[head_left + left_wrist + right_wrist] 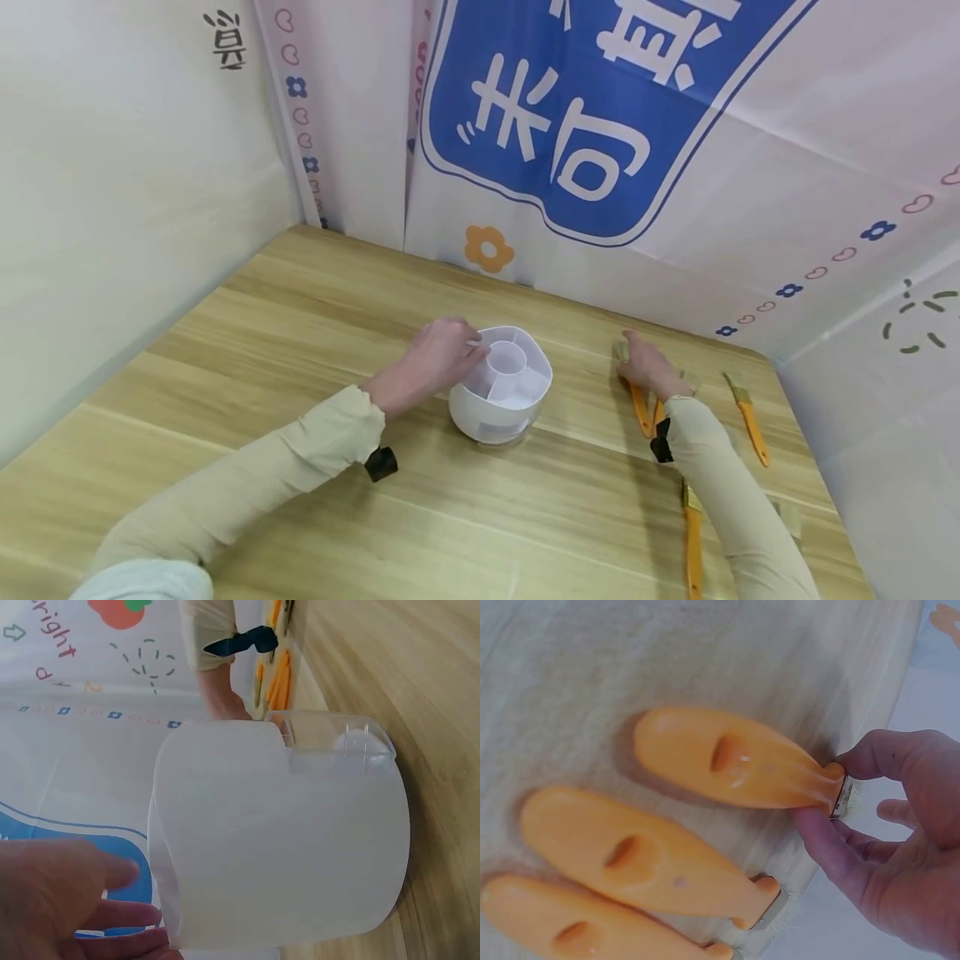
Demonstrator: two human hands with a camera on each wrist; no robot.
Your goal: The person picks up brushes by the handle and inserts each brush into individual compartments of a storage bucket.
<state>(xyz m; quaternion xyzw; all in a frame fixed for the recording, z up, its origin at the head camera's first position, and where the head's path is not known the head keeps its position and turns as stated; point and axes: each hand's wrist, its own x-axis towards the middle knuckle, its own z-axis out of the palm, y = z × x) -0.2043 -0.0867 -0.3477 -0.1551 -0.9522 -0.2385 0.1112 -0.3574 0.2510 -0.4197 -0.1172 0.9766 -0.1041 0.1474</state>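
A white round-cornered organizer with several compartments and a ring in its middle stands upright on the table. My left hand is at its left rim; in the left wrist view the fingers extend to the rim, the thumb apart from it. To the right, my right hand pinches an orange-handled paintbrush near its metal band, between thumb and fingers. Its handle lies at the table surface, and the hand partly covers the bristles. Beside it lie a second paintbrush and a third paintbrush.
Farther right lies another paintbrush, and one more paintbrush is near the front by the right sleeve. A clear plastic drawer projects from the organizer. Printed cloth walls enclose the wooden table behind and at both sides.
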